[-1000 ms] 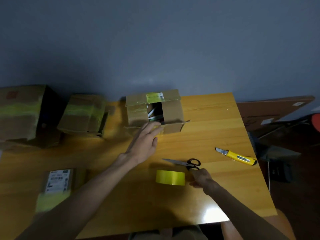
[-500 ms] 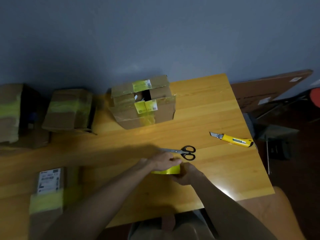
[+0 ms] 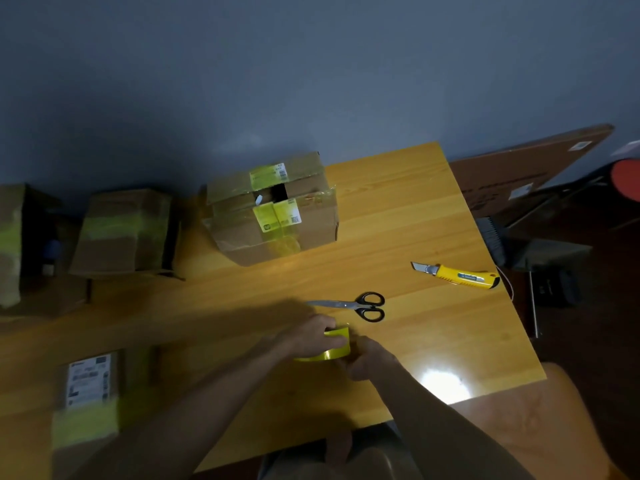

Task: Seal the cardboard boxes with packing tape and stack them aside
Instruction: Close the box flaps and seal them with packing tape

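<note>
both of your hands are on the yellow tape roll [image 3: 337, 345], low over the near middle of the wooden table [image 3: 433, 216]. your left hand [image 3: 311, 336] wraps over it from the left, fingers curled round its top edge, and your right hand [image 3: 369, 358] clasps it from the right and near side. whether the roll rests on the table or is lifted just off it cannot be told

just beyond your hands lie the scissors [image 3: 358, 306], black-handled, blades together and pointing left, near the roll but apart from it. well off to the right the yellow utility knife [image 3: 460, 277] lies with its blade out, close to the table's right edge

the cardboard box [image 3: 277, 220] stands at the far side of the table, straight ahead of you. its top flaps are folded down with a dark gap open between them in the middle; yellow tape and white labels cross the top and run down the front face

to your left stands a second box [image 3: 124, 233] with a yellow band, then a third box [image 3: 12, 244] at the picture's edge, and a flat parcel [image 3: 88, 393] with a white label and yellow tape lies near your left forearm. a brown board [image 3: 519, 174] sits beyond the table on the right
</note>
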